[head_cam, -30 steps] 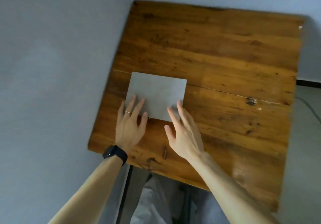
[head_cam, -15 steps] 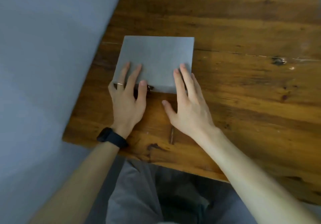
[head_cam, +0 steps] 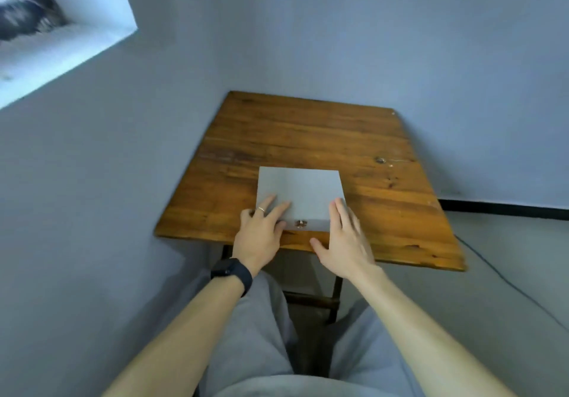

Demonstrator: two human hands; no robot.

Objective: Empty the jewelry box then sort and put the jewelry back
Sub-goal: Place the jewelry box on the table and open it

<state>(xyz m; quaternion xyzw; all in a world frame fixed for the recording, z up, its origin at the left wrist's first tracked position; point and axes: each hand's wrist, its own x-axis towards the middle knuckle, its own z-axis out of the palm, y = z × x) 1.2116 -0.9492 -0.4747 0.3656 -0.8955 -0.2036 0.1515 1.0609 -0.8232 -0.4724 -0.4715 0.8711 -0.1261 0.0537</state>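
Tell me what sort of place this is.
Probably a plain room in a home, in a corner: a small wooden table set against bare bluish walls, a recessed window ledge, and a closed grey jewelry box.

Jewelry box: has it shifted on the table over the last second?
Yes. The jewelry box has slid toward the person: it now sits closer to the near edge of the table and farther from the table's left edge.
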